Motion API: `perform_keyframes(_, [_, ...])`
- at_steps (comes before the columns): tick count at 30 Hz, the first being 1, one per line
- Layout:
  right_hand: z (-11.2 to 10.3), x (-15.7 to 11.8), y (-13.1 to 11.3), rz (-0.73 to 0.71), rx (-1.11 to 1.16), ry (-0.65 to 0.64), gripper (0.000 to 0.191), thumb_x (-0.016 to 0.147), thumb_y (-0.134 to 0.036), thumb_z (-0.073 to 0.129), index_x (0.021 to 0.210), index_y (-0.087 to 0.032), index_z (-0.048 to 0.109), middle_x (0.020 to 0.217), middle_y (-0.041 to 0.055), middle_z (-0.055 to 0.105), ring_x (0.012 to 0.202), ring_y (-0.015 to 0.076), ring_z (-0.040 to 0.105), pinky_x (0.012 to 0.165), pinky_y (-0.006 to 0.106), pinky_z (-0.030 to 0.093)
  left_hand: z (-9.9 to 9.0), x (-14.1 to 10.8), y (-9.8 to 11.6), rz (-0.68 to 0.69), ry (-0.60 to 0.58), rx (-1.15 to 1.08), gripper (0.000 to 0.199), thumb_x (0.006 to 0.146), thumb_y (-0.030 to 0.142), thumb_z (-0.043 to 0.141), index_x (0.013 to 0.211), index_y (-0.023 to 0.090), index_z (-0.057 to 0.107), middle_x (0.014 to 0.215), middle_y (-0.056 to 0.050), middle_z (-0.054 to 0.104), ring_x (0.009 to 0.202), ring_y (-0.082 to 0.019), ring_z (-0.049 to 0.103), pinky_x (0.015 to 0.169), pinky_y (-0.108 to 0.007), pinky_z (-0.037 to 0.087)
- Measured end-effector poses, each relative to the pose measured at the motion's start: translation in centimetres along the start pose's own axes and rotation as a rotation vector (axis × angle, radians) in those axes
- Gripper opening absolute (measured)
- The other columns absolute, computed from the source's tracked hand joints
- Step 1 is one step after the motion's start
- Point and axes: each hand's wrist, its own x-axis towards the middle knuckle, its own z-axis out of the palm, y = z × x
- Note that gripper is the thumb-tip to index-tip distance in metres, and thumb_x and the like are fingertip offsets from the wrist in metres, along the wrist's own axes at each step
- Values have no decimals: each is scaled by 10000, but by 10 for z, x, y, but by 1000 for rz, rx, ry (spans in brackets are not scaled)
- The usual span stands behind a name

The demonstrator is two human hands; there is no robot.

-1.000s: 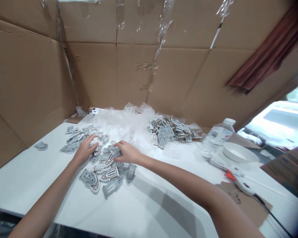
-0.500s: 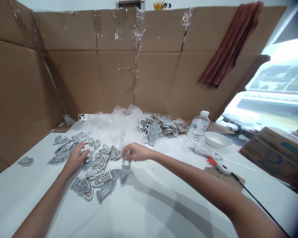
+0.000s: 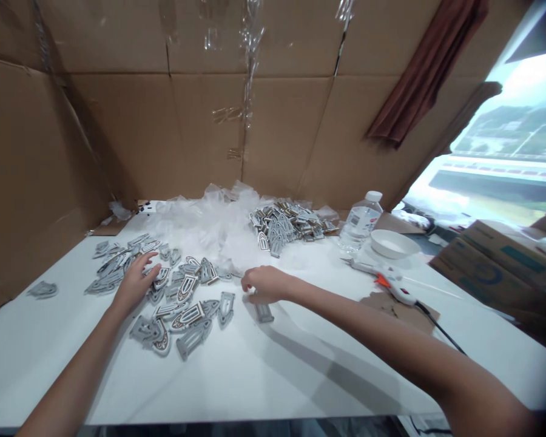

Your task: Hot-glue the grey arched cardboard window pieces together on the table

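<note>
At the left, my left hand (image 3: 139,280) rests on the edge of a spread of grey arch-shaped plastic pieces (image 3: 111,276), fingers apart and gripping nothing I can see. My right hand (image 3: 267,284) is closed, with its fingers curled down at the middle of the table. From under it juts a slotted grey piece (image 3: 264,313); the fingers hide its other end. Between the hands lie more such pieces, some showing a brown-and-white patterned face (image 3: 188,315). A single grey piece (image 3: 226,309) lies just left of my right hand.
A heap of similar pieces (image 3: 286,224) sits at the back beside crumpled clear plastic bags (image 3: 195,218). To the right stand a water bottle (image 3: 360,223), a white bowl (image 3: 395,244) and a corded glue gun (image 3: 386,282) on cardboard. Cardboard walls (image 3: 200,133) enclose the back and left.
My right hand has moved right, away from the loose pieces, carrying a grey piece. My left hand stays over the same pieces. The view has tipped down slightly, showing the table's front edge.
</note>
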Motion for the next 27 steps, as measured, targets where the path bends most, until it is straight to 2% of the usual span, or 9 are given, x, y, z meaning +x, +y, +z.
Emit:
perform_keyframes(1, [1,1,-8,-5,-19,19,302,717,-316,687,987,-181,705,1051,135,677,932,291,641,786,361,462,0,0,-1,-2,-2,2,498,848,527,485,1214,197,562,1184,-104,592,1038,-262,605,883,-397,506])
perform_keyframes(4, [10,7,-31,-48,-64,69,688,653,-642,670,1156,-175,619,1112,144,643,933,324,636,753,395,481,0,1,-3,-6,-9,8,509,841,531,490,1216,196,566,1188,-108,589,1037,-265,605,871,-390,508])
perform_keyframes(6, [18,11,-43,-74,-116,95,813,620,-745,631,1185,-163,583,1077,133,644,925,312,637,723,381,493,0,1,-3,-8,-11,11,508,841,531,493,1221,202,564,1188,-105,587,1040,-265,604,862,-382,511])
perform_keyframes(9, [24,14,-50,-93,-177,94,707,655,-682,643,1149,-178,591,1044,106,645,907,270,642,693,332,493,-1,0,-1,-10,-8,14,498,849,526,493,1227,209,558,1187,-100,586,1043,-261,603,863,-379,510])
perform_keyframes(11, [20,12,-48,-87,-192,91,668,639,-607,681,1155,-192,593,1055,96,645,903,261,645,680,314,487,-2,-1,1,-11,-3,15,493,853,523,490,1226,208,555,1180,-98,590,1041,-259,604,875,-383,505])
perform_keyframes(15, [-6,-9,-29,-23,-226,99,798,589,-597,703,1263,-199,546,1094,102,648,886,265,654,679,305,470,-3,-1,3,-13,3,17,494,850,522,495,1229,211,555,1156,-94,594,1035,-260,603,891,-390,498])
perform_keyframes(19, [-25,-40,-3,89,-256,-27,745,603,-646,675,1184,-184,606,1017,112,675,873,267,653,687,302,446,-3,-1,3,-18,-3,11,492,839,523,505,1221,219,565,1141,-91,597,1034,-268,601,891,-398,498])
perform_keyframes(23, [-18,-59,18,66,-283,-131,760,567,-598,719,1195,-189,595,1012,115,671,877,272,643,692,305,429,-3,-1,5,-32,-10,6,502,832,527,504,1226,222,566,1151,-93,602,1031,-272,604,863,-393,509])
perform_keyframes(27, [-5,-62,29,-39,-212,-125,790,557,-505,757,1255,-197,554,1049,111,654,884,275,634,692,316,426,-4,-2,8,-62,-10,4,522,825,541,506,1230,217,567,1126,-99,614,1015,-279,614,805,-380,523])
